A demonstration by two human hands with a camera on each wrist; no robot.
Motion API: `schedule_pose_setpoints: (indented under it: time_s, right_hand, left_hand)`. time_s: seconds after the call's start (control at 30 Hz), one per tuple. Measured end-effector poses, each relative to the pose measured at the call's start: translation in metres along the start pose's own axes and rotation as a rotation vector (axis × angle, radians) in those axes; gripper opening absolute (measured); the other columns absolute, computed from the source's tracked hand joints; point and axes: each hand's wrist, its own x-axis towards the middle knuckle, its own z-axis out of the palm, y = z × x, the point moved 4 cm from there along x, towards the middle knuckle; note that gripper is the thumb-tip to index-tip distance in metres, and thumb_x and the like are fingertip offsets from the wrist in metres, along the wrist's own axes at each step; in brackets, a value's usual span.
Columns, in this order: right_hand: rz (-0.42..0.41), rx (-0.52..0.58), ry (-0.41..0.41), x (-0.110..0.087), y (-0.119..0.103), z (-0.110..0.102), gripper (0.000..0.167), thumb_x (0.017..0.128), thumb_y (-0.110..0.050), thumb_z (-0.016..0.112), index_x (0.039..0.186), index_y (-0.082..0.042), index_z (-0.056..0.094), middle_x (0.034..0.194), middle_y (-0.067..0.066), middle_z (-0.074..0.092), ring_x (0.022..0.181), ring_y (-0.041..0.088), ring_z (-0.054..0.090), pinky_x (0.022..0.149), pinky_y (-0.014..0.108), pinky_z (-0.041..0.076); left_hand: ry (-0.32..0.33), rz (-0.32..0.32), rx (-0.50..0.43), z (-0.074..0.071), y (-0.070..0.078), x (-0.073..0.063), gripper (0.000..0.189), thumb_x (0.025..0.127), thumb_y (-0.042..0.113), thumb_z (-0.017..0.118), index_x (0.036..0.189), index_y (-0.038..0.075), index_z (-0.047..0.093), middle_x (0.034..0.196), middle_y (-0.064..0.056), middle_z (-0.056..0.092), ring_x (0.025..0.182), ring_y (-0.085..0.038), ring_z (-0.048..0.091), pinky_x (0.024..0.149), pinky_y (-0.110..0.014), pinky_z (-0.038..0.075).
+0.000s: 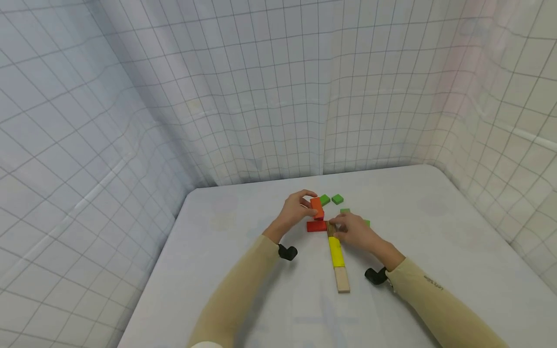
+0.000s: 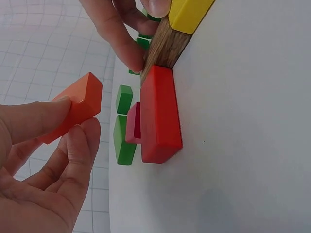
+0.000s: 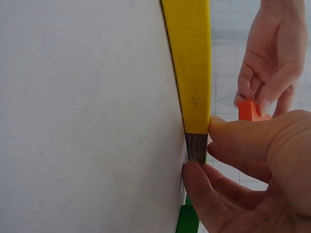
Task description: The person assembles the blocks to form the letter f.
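My left hand (image 1: 295, 211) pinches an orange block (image 1: 317, 207) between thumb and fingers, raised above the table in the left wrist view. Just below it lies a red block (image 1: 316, 226), with a pink block (image 2: 132, 124) close behind. My right hand (image 1: 357, 233) grips a dark brown wooden block (image 2: 167, 46), fingertips at its far end and thumb near the joint with a yellow block (image 1: 336, 251). The brown block, the yellow one and a pale wooden block (image 1: 342, 280) form a straight row. The red block meets the row's far end at an angle.
Several small green blocks lie beyond the row, among them one green block (image 1: 337, 199) at the back and another (image 1: 367, 224) partly hidden behind my right hand. The white table (image 1: 217, 270) is enclosed by grid-patterned curtains (image 1: 270, 96) at the back and both sides.
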Motion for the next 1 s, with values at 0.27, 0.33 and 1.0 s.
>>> schedule_pose_setpoints:
  time_s: [0.27, 0.33, 1.0]
  right_hand:
    - [-0.008, 0.001, 0.004, -0.004, -0.003, 0.000, 0.042, 0.091, -0.011, 0.077, 0.131, -0.004, 0.067, 0.117, 0.016, 0.061, 0.084, 0.020, 0.058, 0.071, 0.032, 0.053]
    - [-0.014, 0.004, 0.004, -0.005, -0.004, -0.001, 0.044, 0.091, -0.011, 0.076, 0.133, -0.005, 0.066, 0.118, 0.016, 0.061, 0.083, 0.019, 0.057, 0.069, 0.032, 0.052]
    - [0.017, -0.019, -0.002, -0.006, -0.001, -0.002, 0.044, 0.088, -0.013, 0.079, 0.130, -0.006, 0.069, 0.093, -0.003, 0.064, 0.075, 0.014, 0.052, 0.064, 0.028, 0.048]
  left_hand:
    - [-0.031, -0.012, 0.039, 0.016, -0.001, 0.016, 0.042, 0.087, 0.012, 0.081, 0.126, 0.023, 0.069, 0.096, -0.005, 0.067, 0.082, -0.019, 0.063, 0.076, -0.032, 0.055]
    - [-0.038, -0.025, 0.036, 0.020, -0.001, 0.019, 0.042, 0.086, 0.012, 0.081, 0.125, 0.022, 0.069, 0.095, -0.005, 0.068, 0.081, -0.020, 0.064, 0.077, -0.033, 0.056]
    - [-0.037, -0.021, 0.114, 0.037, -0.009, 0.041, 0.042, 0.086, 0.007, 0.080, 0.125, 0.020, 0.070, 0.091, -0.004, 0.067, 0.077, -0.020, 0.063, 0.068, -0.029, 0.055]
